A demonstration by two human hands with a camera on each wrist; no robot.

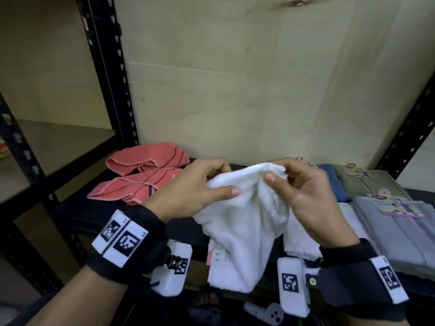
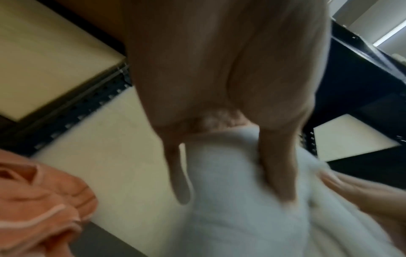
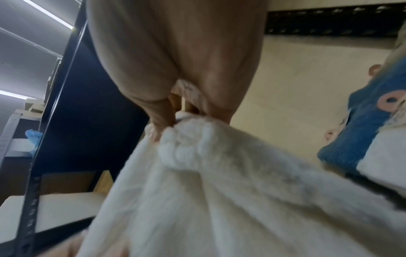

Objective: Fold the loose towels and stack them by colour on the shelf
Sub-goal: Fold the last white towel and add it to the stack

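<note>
A white towel hangs bunched in front of the dark shelf, held up by both hands. My left hand grips its top edge on the left, thumb pressed over the cloth. My right hand pinches the top edge on the right. The towel's lower part drapes below the shelf's front edge. In the left wrist view the white towel sits under my left hand. In the right wrist view the white towel bunches at my right hand.
Two loose coral towels lie on the shelf to the left. Folded white, grey, blue and olive towels with paper labels lie to the right. Black slotted uprights frame the bay, with a cardboard back wall behind.
</note>
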